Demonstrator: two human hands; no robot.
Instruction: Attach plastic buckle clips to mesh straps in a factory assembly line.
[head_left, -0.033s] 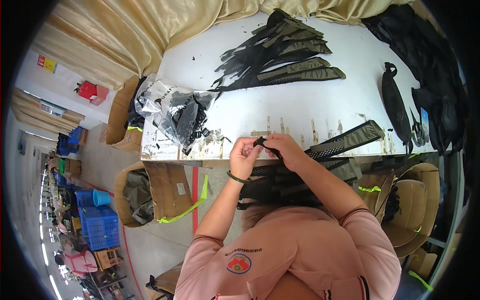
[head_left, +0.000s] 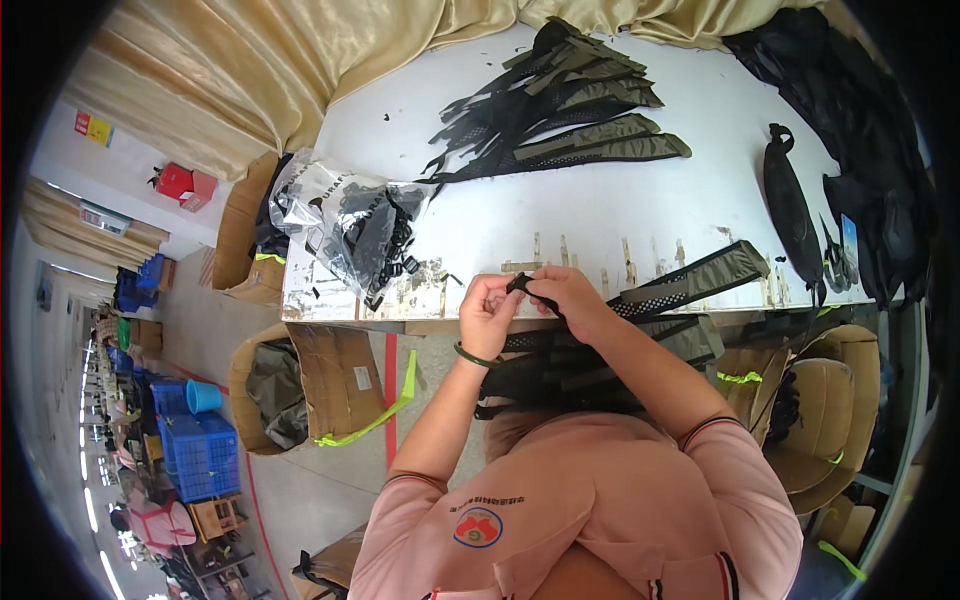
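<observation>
At the near table edge, my left hand [head_left: 487, 312] and my right hand [head_left: 568, 300] meet with fingertips pinched on a black strap end [head_left: 519, 284]. Whether a small buckle is in it is hidden by the fingers. Out from behind my right hand runs an olive and black mesh shoulder strap [head_left: 700, 282], lying across the table edge. More such straps [head_left: 570, 372] rest on my lap beneath my forearms. To the left of my hands lies a clear plastic bag [head_left: 350, 215] with black plastic buckles [head_left: 398, 238] spilling at its side.
A fanned pile of olive and black straps [head_left: 575, 100] lies at the far side of the white table [head_left: 470, 220]. On the right are a long black pouch [head_left: 790, 215], scissors [head_left: 838, 262] and black fabric [head_left: 865, 130]. Cardboard boxes [head_left: 340, 385] [head_left: 825, 410] stand below on both sides.
</observation>
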